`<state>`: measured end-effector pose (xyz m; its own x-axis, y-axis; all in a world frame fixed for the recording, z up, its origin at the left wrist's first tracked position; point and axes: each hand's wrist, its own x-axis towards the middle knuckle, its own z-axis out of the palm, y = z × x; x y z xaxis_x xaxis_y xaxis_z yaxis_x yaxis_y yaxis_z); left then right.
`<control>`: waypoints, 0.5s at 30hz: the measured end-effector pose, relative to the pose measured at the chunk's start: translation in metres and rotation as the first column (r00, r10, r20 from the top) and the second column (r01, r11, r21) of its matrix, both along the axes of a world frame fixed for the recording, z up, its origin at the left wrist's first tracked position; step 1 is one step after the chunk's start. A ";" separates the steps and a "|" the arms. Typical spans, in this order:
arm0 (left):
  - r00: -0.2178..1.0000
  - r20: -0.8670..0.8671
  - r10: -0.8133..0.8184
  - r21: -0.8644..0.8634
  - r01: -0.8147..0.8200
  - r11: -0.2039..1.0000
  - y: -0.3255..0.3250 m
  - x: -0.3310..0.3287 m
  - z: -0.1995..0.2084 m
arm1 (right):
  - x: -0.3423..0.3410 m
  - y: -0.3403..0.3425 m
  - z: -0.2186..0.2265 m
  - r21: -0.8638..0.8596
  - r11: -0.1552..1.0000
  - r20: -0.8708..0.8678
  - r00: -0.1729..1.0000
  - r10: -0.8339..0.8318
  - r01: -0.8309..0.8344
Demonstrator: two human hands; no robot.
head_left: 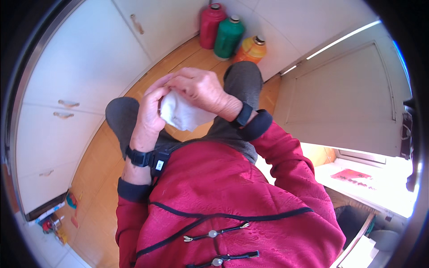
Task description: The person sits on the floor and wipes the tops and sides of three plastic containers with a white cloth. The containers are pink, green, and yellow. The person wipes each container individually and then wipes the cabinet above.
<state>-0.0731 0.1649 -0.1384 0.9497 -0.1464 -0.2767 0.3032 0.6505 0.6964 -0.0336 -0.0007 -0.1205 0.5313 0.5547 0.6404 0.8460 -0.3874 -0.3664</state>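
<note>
A white piece of soft cloth point(184, 112) hangs between my two hands, above my lap. My left hand point(152, 109) pinches its left upper edge, with the thumb up along it. From the right, my right hand point(199, 87) reaches over, its bent fingers closed on the cloth's top edge close to the left fingertips. Both sets of fingertips nearly meet there, and they partly hide the cloth's upper fold. The lower end of the cloth droops loose, with a small greyish mark near its bottom.
Red point(212, 27), green point(229, 38) and yellow-orange point(251, 50) flasks stand beyond my knees against a white wall. White cabinets point(71, 80) line the left. A pale door point(339, 89) is at right, near a bright doorway. Small colourful items point(53, 225) lie at lower left.
</note>
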 end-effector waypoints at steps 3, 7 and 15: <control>1.000 -0.029 -0.011 -0.004 0.011 1.000 0.000 -0.001 -0.002 | 0.001 0.001 0.003 -0.072 0.997 0.079 0.997 -0.006 0.011; 0.999 -0.050 -0.021 -0.064 0.018 0.998 0.004 0.000 -0.011 | 0.005 0.004 0.003 -0.098 0.995 0.124 0.992 0.034 -0.022; 0.982 -0.172 -0.071 -0.204 0.035 0.978 0.000 -0.006 -0.023 | 0.007 0.007 0.000 -0.045 0.997 0.178 0.981 0.074 -0.067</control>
<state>-0.0790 0.1648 -0.1611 0.8773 -0.2648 -0.4003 0.4483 0.7500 0.4864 -0.0271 0.0062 -0.1208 0.3684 0.6127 0.6992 0.9222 -0.3356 -0.1919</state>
